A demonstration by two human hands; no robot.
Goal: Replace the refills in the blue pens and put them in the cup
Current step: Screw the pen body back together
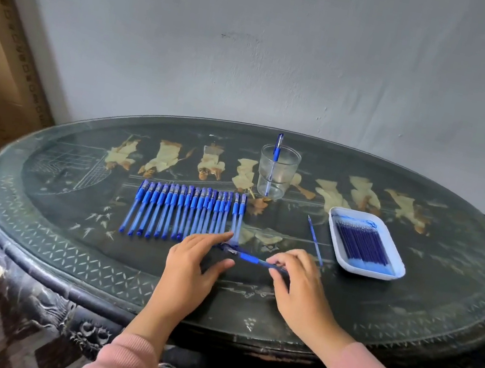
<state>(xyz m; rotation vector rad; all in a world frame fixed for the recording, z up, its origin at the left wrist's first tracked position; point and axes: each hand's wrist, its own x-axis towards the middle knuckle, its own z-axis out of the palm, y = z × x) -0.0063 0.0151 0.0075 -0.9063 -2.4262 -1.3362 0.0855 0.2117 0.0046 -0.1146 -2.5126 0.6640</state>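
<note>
My right hand (pixel 296 277) curls its fingers round the barrel of a blue pen (pixel 249 258) held crosswise near the table's front. My left hand (pixel 196 256) has its fingers straight, index and thumb spread at the pen's cap end. Just behind my hands, several blue pens (pixel 187 213) lie side by side in a row. Behind the row's right end stands a clear cup (pixel 279 187) with one blue pen (pixel 276 154) upright in it. A white tray (pixel 394 274) at the right holds several dark blue refills (pixel 362 244). One loose refill (pixel 315 240) lies between the row and the tray.
Everything rests on a dark oval table (pixel 66 217) with painted figures and a carved rim. A grey wall stands close behind it. A framed panel (pixel 2 70) leans at the left, and patterned floor shows below the table's edge.
</note>
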